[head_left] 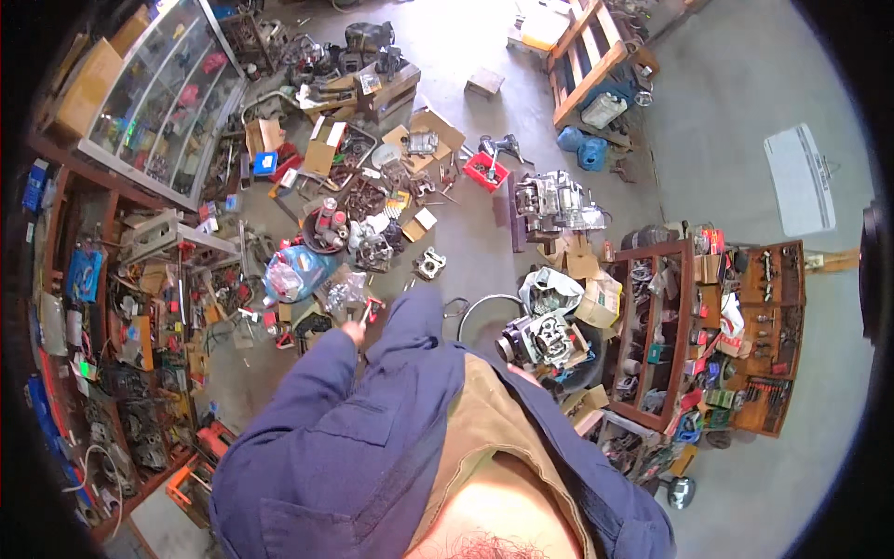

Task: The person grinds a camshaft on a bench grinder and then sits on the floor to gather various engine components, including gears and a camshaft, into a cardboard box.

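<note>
On the left side, my left hand (pixel 354 332) is closed around the light shaft of a small red-topped, T-shaped tool (pixel 373 306). Its exact kind is too small to make out. Beyond that hand lie clear plastic bags (pixel 345 291) and a blue plastic bag (pixel 296 274). Of my right hand (pixel 523 374), only a sliver shows past the jacket edge, and its fingers are hidden. Close to it sits a silver engine part (pixel 548 339) with round openings. A loose metal casting (pixel 430 264) rests on the floor ahead of my knee.
Engine parts, cartons and tools crowd the floor ahead. An engine block (pixel 559 201) stands beyond a white sack (pixel 552 292). A red tray (pixel 486 171) lies near a cordless drill (pixel 503 146). Wooden shelves (pixel 655 326) stand right; a glass cabinet (pixel 158 98) stands far left.
</note>
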A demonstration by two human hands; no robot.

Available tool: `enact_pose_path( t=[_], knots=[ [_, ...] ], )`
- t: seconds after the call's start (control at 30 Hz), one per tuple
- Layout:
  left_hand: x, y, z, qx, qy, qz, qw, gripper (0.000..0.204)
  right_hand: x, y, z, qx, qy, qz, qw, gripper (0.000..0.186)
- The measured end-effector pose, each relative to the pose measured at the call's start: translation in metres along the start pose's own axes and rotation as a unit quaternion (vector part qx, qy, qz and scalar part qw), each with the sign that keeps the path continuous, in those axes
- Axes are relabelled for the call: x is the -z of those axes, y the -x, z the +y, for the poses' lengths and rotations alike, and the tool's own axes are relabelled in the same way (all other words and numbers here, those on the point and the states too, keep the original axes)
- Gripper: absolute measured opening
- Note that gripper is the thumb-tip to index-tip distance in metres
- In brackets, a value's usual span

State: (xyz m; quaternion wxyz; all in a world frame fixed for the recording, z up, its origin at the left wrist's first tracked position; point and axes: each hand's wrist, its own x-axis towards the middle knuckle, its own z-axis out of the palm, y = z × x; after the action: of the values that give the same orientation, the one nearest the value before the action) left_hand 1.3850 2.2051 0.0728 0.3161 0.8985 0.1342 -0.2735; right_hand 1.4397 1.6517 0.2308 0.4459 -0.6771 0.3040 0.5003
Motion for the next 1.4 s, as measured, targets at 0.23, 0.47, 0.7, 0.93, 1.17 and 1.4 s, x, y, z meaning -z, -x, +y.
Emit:
enact_pose_path(
  t=[0.23, 0.47, 0.7, 0.93, 1.17, 1.4],
  knots=[
    [0.144, -0.104, 0.200, 0.015, 0.538, -0.157, 0.828, 0.029, 0.008, 0.028, -0.216, 0.221, -0.093, 0.030, 0.970, 0.053],
    [0.180, -0.196, 0.400, -0.163, 0.282, -0.251, 0.911, 0.042, 0.001, 0.011, -0.367, 0.221, -0.198, -0.093, 0.950, 0.055],
    [0.164, -0.260, 0.513, -0.331, 0.200, -0.278, 0.879, 0.038, 0.103, -0.107, -0.422, 0.150, 0.005, 0.104, 0.983, 0.024],
    [0.223, -0.313, 0.473, 0.073, -0.213, -0.209, 0.952, 0.081, 0.180, -0.254, -0.550, 0.218, 0.289, 0.117, 0.925, 0.033],
    [0.148, -0.327, 0.442, 0.321, 0.032, -0.278, 0.905, 0.132, 0.155, -0.382, -0.694, 0.068, 0.062, 0.029, 0.995, 0.031],
    [0.113, -0.402, 0.473, 0.417, 0.051, -0.181, 0.889, 0.115, 0.107, -0.611, -0.698, 0.005, 0.078, 0.016, 0.997, 0.032]
  ],
)
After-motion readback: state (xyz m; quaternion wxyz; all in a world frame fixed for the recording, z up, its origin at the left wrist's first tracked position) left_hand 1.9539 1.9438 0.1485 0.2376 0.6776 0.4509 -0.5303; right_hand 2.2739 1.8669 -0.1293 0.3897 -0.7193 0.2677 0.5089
